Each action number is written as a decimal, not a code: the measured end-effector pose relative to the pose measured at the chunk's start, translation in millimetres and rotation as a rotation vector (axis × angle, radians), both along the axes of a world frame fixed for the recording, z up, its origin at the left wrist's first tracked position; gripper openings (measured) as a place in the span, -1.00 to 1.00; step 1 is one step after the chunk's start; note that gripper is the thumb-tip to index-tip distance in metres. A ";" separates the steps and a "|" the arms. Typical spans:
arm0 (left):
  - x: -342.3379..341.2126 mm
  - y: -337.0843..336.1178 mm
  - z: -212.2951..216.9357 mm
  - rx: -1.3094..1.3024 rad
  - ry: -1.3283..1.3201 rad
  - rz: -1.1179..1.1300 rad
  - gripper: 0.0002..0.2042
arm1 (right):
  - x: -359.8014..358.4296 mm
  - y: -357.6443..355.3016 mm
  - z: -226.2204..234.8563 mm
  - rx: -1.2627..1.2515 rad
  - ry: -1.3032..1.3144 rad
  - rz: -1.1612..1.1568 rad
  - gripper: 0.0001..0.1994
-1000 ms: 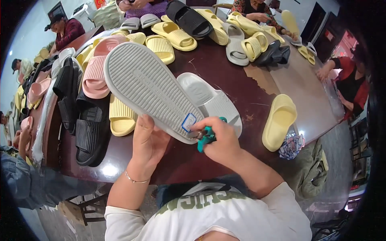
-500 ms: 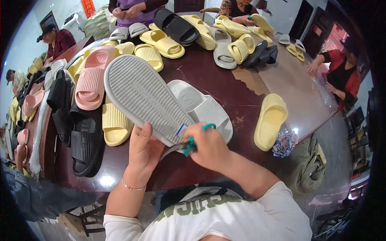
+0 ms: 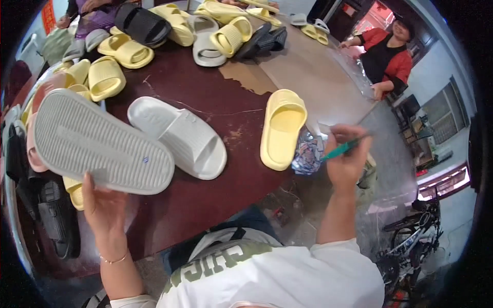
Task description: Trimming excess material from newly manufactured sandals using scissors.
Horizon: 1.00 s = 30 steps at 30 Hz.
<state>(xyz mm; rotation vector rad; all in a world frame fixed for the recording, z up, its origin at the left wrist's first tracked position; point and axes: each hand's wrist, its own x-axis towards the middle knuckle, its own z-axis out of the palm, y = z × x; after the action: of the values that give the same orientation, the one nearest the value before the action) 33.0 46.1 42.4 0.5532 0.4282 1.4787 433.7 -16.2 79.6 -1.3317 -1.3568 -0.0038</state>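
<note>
My left hand [image 3: 105, 205] holds a grey slide slipper [image 3: 102, 138] with its ribbed sole turned up, thumb at the sole's edge. A small blue mark shows near one end of the sole. On the table beside it lies a second grey slipper [image 3: 179, 138], upright. Out to the right, my right hand [image 3: 349, 154] is closed around green-handled scissors [image 3: 340, 149], partly hidden and blurred. That hand is beside a crumpled, blue-patterned bundle [image 3: 308, 155] at the table edge. Just left of the bundle sits a yellow slipper [image 3: 283, 131].
Yellow, grey and black slippers [image 3: 134, 24] line the table's far side. More crowd the left, including a black slipper [image 3: 55, 215]. A person in red [image 3: 382, 56] handles clear plastic at the far right. A bicycle [image 3: 411, 231] stands on the floor at right.
My right hand has moved away from the sole to the bundle at right, with the scissors. The blue-edged patch on the sole now appears as a small blue mark. My view has turned right.
</note>
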 end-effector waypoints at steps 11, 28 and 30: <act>12.1 0.7 -4.4 -0.065 -0.006 0.085 -0.57 | 14.7 -33.1 -20.8 -0.487 -0.641 -0.223 -0.62; 12.2 8.6 16.5 0.111 0.104 0.149 -0.56 | -85.2 68.2 -111.6 -0.630 0.896 0.742 -0.73; 8.3 0.8 16.7 0.108 0.151 0.247 -0.53 | -140.8 57.1 -53.7 -0.726 1.196 0.519 -0.62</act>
<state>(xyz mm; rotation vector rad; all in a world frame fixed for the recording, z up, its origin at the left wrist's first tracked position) 41.3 46.9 59.1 0.7212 0.5523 1.7097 292.9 40.9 25.9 -1.1207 -0.5792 1.5070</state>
